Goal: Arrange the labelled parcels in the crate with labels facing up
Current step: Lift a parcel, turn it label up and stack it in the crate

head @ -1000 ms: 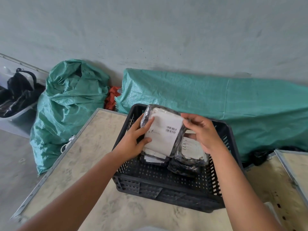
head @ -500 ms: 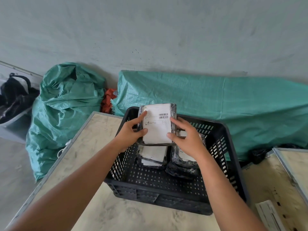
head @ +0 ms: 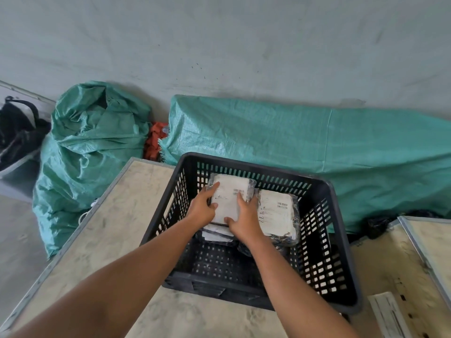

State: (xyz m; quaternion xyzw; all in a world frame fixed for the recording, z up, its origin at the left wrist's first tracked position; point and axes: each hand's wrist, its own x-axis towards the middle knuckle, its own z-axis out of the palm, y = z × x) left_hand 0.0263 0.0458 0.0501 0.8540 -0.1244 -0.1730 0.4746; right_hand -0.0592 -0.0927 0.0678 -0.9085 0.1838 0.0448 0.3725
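**Third stack going down, labels up**

On the table (head: 127, 215), the black crate (head: 324, 252) holds its parcels along the far wall. The left hand (head: 202, 211) and right hand (head: 244, 220) both clasp the top parcel (head: 228, 193), fingers curled round its edges, label up, pressing it onto a pile at the crate's far-left corner. Just to the right lies a second parcel (head: 277, 213), label also up. The crate's near half is bare, so there's room for more; I can't tell how many remain. A second ago that parcel was held tilted above the rim; now it sits low inside, nearly flat.
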